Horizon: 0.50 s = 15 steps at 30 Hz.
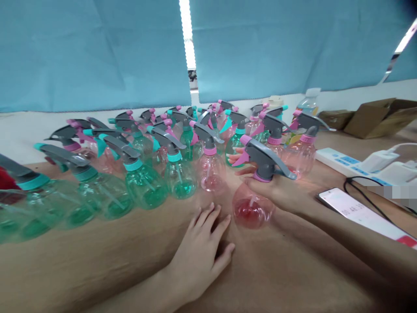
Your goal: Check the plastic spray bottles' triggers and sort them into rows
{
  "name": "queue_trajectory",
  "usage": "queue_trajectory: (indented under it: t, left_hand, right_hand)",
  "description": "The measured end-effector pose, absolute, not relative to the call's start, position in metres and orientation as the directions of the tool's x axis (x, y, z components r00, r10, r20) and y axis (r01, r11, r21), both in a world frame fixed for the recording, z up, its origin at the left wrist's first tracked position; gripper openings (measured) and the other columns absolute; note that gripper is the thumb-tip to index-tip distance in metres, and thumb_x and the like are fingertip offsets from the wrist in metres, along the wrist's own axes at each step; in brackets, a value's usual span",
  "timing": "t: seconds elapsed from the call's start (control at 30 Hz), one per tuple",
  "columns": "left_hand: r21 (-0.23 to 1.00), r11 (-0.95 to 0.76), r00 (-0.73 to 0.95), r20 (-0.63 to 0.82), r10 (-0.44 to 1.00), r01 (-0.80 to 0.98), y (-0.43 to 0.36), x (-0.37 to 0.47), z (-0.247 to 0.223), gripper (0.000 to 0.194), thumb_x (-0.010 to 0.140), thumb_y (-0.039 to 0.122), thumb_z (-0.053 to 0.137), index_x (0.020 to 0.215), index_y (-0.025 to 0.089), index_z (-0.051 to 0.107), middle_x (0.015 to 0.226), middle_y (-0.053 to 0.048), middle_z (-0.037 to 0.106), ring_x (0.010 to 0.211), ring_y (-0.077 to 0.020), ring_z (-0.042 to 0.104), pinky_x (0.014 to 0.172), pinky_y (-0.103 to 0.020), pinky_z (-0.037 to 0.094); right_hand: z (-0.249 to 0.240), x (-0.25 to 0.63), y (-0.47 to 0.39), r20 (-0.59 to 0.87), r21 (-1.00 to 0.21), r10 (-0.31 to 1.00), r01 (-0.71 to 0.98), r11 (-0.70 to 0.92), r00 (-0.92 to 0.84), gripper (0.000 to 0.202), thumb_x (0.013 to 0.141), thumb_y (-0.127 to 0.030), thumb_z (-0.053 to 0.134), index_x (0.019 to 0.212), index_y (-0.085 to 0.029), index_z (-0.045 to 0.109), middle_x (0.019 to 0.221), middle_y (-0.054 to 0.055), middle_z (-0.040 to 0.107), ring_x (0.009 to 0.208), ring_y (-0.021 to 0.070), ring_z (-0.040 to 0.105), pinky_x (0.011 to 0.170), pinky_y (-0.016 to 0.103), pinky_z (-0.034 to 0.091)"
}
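Note:
My left hand [202, 248] lies on the brown table with its fingers spread and nothing in it. To its right stands a pink spray bottle [252, 211] with red liquid, a grey head and a pink nozzle. My right hand [260, 180] reaches in from the right and is closed around this bottle's neck, its fingertips partly hidden behind the trigger. Just behind my left hand are a green bottle [180, 180] with a teal collar and a pink bottle [211, 174]. More green bottles [146, 189] line up to the left, holding green liquid.
Many more spray bottles crowd the back of the table [114, 256]. On the right lie a phone [353, 213], a white power strip [345, 163] with plugs and a black cable. Behind them is a brown cardboard box [374, 117]. A blue curtain [260, 48] hangs at the back.

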<state>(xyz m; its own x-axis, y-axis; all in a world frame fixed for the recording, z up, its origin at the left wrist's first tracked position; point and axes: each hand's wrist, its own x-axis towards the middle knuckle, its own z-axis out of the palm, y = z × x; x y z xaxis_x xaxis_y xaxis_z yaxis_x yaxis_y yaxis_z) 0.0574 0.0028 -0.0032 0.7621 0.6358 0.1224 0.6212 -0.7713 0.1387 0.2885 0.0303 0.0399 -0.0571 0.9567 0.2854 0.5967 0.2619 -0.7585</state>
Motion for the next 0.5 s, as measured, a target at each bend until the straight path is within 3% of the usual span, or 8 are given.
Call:
queue_trajectory:
  t: [0.17,0.37,0.5]
  left_hand:
    - [0.138,-0.773,0.764,0.126,0.633,0.619,0.003,0.057,-0.003,0.045,0.093,0.035,0.052,0.134,0.016,0.049,0.144,-0.014,0.042,0.134,-0.0328,0.034,0.106,-0.055,0.032]
    - [0.13,-0.776,0.764,0.135,0.631,0.618,0.004,0.057,-0.004,0.046,0.093,0.036,0.051,0.134,0.016,0.048,0.144,-0.014,0.042,0.134,-0.0328,0.035,0.106,-0.055,0.032]
    - [0.125,-0.775,0.766,0.116,0.632,0.62,0.004,0.058,-0.003,0.046,0.093,0.035,0.052,0.134,0.016,0.048,0.144,-0.014,0.042,0.134,-0.0329,0.034,0.106,-0.055,0.032]
  right_hand:
    - [0.042,0.288,0.03,0.29,-0.75,0.954,0.601,0.278,-0.079,0.016,0.084,-0.031,0.053,0.074,-0.025,0.064,0.077,0.0,0.07,0.079,0.0194,0.066,0.069,0.032,0.052]
    - [0.048,0.285,0.028,0.287,-0.766,0.954,0.577,0.282,-0.086,0.014,0.081,-0.025,0.054,0.087,-0.025,0.066,0.091,0.0,0.072,0.086,0.0191,0.068,0.076,0.033,0.053]
    - [0.037,0.292,0.031,0.35,-0.729,0.936,0.618,0.296,-0.035,0.013,0.079,-0.025,0.056,0.086,-0.027,0.067,0.084,0.001,0.071,0.084,0.0224,0.067,0.075,0.038,0.053]
